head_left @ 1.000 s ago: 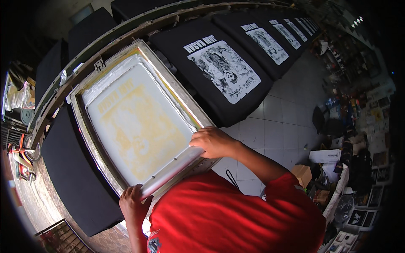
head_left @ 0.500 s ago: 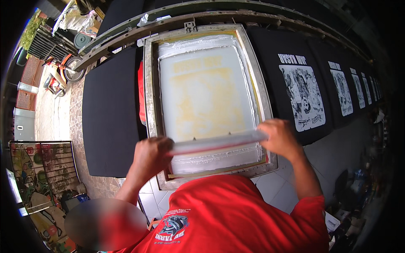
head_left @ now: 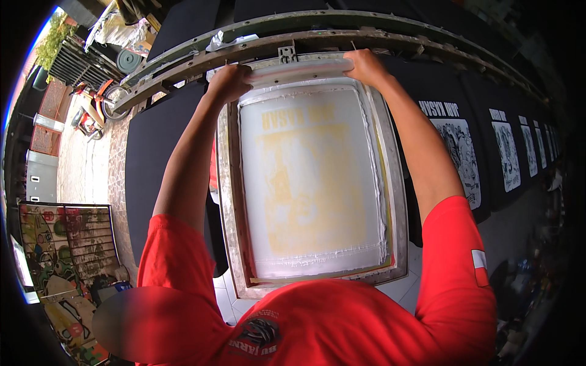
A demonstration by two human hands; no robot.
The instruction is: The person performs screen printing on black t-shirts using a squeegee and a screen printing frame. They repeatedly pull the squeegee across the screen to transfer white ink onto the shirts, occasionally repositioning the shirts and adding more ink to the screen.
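Note:
A long, pale squeegee (head_left: 299,72) lies crosswise over the far end of a screen-printing frame (head_left: 400,226). Its left end is gripped by my left hand (head_left: 229,82), and its right end by my right hand (head_left: 367,67); both arms are stretched forward. The frame's mesh (head_left: 308,189) shows a yellowish stencil of a picture with lettering above it. White ink lies in ridges along the mesh's right side and near end. The squeegee's blade edge is hard to make out.
A metal rail (head_left: 256,46) with a hinge clamp (head_left: 287,53) runs behind the frame. A plain black shirt panel (head_left: 162,140) lies to the left. Printed black shirts (head_left: 506,152) line up at the right. A motorbike (head_left: 91,113) stands far left.
Both hands have moved the squeegee from the near end of the screen to the far end. My arms now reach out over the frame, and the view has shifted slightly.

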